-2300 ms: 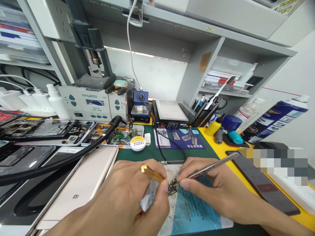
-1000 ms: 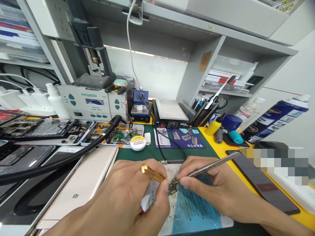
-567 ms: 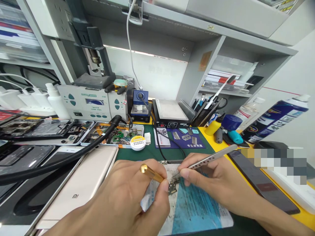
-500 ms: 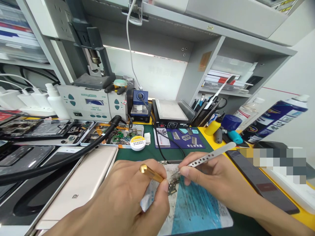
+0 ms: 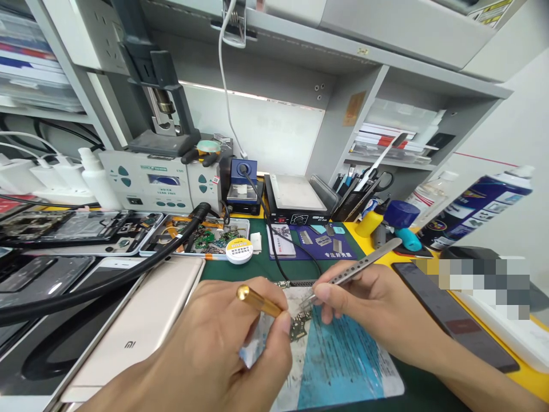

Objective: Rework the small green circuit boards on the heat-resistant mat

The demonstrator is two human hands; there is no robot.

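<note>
Pinched in my left hand [image 5: 223, 337] is a slim gold-coloured metal handle [image 5: 263, 302]; its working tip is hidden behind my fingers. My right hand [image 5: 364, 303] grips metal tweezers [image 5: 360, 264] with a row of holes, their points angled down to the left. Between both hands lies a small circuit board [image 5: 300, 327], partly covered by my left fingers. The tweezer points are at the board's upper edge; whether they touch it I cannot tell. Beneath it spreads a stained white and blue sheet [image 5: 343, 366] on a green mat [image 5: 257, 272].
A thick black hose [image 5: 171, 252] crosses phones at left, including a gold phone [image 5: 141, 326]. Behind stand a rework station [image 5: 158, 183] and a heating plate [image 5: 298, 194]. A parts tray [image 5: 150, 252] holds boards. Right are a dark phone [image 5: 454, 315] and a spray can [image 5: 476, 206].
The tweezers have tilted slightly, their rear end a little lower and darker in the light. The gold handle has shifted slightly left. The whole view has drifted a little.
</note>
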